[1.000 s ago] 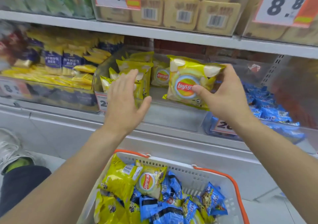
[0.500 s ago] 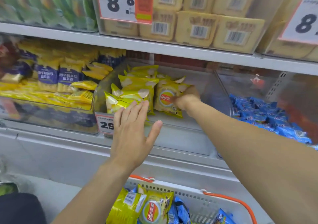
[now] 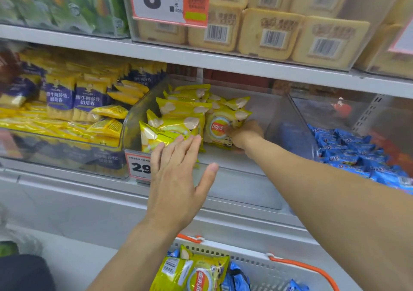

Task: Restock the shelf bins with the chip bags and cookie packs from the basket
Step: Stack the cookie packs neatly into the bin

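Observation:
My right hand (image 3: 243, 134) reaches deep into the clear middle bin (image 3: 288, 120) and grips a yellow Lay's chip bag (image 3: 220, 127), set beside several other yellow chip bags (image 3: 176, 120) standing in rows. My left hand (image 3: 176, 179) hovers flat with fingers spread at the bin's front wall, just before the front bag; whether it touches is unclear. The white basket (image 3: 263, 268) with orange handles sits below, holding yellow chip bags (image 3: 196, 272) and blue cookie packs (image 3: 237, 279).
A bin of blue cookie packs (image 3: 357, 156) stands to the right, a bin of yellow and purple snack packs (image 3: 73, 102) to the left. The upper shelf carries beige packs (image 3: 270, 33) behind a price card (image 3: 167, 0). A price tag (image 3: 138, 165) hangs on the middle bin.
My right hand has carried the chip bag from in front of the shelf into the middle bin and set it beside the rows. My left hand stayed near the bin's front.

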